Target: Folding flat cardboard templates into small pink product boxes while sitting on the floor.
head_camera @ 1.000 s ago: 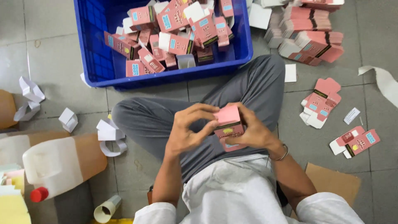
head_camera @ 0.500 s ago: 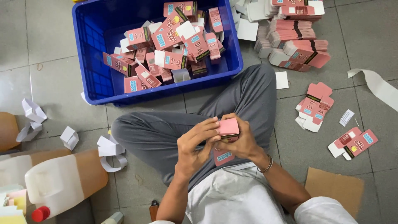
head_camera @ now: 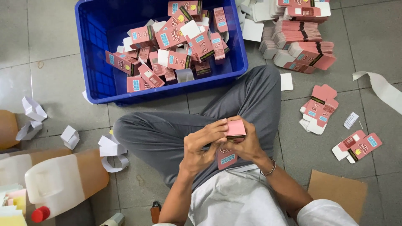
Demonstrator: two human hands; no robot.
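Pink cartons all around the hands

Both hands clasp a small pink carton [head_camera: 235, 129]; folded pink cartons [head_camera: 171, 50] fill the blue crate [head_camera: 96, 62] ahead, flat pink stacks [head_camera: 303, 46] ahead-right.

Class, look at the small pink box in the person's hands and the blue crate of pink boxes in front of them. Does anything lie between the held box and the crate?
Only the person's own bent leg in grey trousers lies between the pink box, held by the left hand and right hand, and the blue crate. Beyond the leg, only a strip of tiled floor shows.
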